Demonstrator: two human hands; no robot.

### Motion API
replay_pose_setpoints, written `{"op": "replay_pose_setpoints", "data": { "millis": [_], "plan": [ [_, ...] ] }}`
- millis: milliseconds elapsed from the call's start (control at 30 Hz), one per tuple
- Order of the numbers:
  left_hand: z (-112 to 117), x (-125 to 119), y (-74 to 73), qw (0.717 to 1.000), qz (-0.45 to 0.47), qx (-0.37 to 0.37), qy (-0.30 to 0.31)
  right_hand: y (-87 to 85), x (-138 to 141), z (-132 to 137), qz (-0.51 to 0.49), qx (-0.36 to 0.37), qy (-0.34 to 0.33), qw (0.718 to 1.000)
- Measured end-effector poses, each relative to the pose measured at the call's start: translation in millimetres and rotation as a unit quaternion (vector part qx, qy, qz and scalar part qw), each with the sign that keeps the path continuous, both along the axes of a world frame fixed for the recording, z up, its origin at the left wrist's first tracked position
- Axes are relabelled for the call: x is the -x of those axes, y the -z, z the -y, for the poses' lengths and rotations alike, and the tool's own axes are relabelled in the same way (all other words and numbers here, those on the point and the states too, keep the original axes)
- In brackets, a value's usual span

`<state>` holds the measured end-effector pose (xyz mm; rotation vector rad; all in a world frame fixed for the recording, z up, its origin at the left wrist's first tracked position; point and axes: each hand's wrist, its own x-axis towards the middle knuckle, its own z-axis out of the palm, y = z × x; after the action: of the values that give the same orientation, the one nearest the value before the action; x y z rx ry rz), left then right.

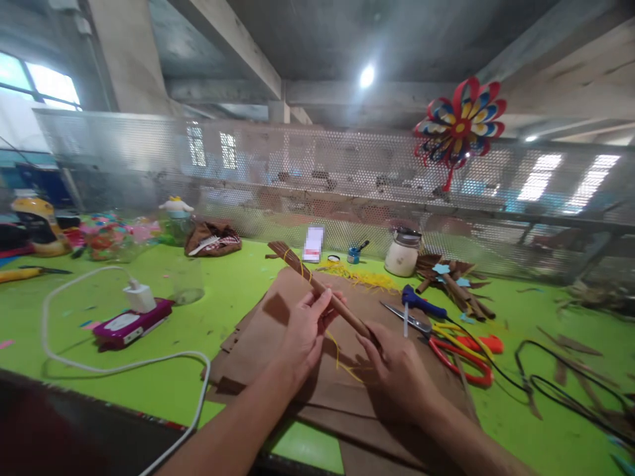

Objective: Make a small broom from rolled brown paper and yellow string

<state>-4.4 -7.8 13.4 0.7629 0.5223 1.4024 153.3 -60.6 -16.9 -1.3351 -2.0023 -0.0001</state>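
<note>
Green tabletop (233, 281), slim brown roll (353, 318), yellow-tied

Left hand (307, 324): bare, over the middle of the brown paper stack (268, 337); slim fingers, slender thumb with a rounded tip.
Left forearm (243, 410): bare along its whole visible length, across the stack's near left edge; smooth outline, narrow at the wrist, broader behind it.
Right hand (401, 363): bare, over the stack's right half; rounded back, softly contoured knuckles.
Right forearm (461, 426): likewise bare, across the stack's near right edge; smooth, tapering to the wrist.
Nails, both hands: detail too small to tell.
</note>
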Motion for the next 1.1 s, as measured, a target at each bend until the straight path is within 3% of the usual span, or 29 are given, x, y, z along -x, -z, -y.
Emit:
{"op": "replay_pose_setpoints", "data": {
  "millis": [100, 300, 367, 467, 500, 533, 667, 767, 833, 1000, 1100],
  "plan": [
    [2.3, 0.6, -2.6, 1.0, -0.001, 0.0, 0.011, 0.9, -2.1, 1.3, -0.01, -0.02, 0.0, 1.0],
    [0.2, 1.1, 2.4, 0.997, -0.055, 0.027, 0.055, -11.4, -25.2, -1.5, 0.049, -0.177, 0.062, 0.981],
    [-2.4, 3.9, 4.2, 0.996, -0.089, 0.026, 0.008, -19.7, -36.5, -4.2, 0.066, -0.216, 0.072, 0.971],
    [-4.4, 11.2, -0.3, 0.984, -0.078, -0.014, -0.159, -32.8, -52.9, -5.6, 0.08, -0.255, 0.073, 0.961],
    [-3.9, 13.4, -3.3, 0.98, -0.068, -0.028, -0.186, -36.5, -57.5, -4.7, 0.087, -0.262, 0.067, 0.959],
    [-2.8, 14.6, -6.3, 0.98, -0.06, -0.04, -0.183, -39.6, -61.5, -3.1, 0.096, -0.268, 0.062, 0.957],
    [4.0, 8.3, -11.5, 0.996, -0.081, -0.029, -0.027, -46.1, -71.8, 6.9, 0.13, -0.308, 0.061, 0.941],
    [6.2, 0.3, -9.2, 0.99, -0.142, -0.006, 0.021, -46.0, -78.5, 12.2, 0.15, -0.325, 0.069, 0.931],
    [5.8, 0.6, -9.7, 0.981, -0.186, -0.033, 0.054, -44.2, -85.8, 12.6, 0.16, -0.324, 0.078, 0.929],
    [-3.2, 24.3, -28.2, 0.974, -0.201, -0.092, 0.05, -39.7, -111.0, 13.7, 0.162, -0.323, 0.085, 0.928],
    [-16.8, 44.2, -42.8, 0.985, -0.143, -0.059, 0.075, -42.0, -120.9, 23.6, 0.139, -0.315, 0.061, 0.937]
  ]
}}
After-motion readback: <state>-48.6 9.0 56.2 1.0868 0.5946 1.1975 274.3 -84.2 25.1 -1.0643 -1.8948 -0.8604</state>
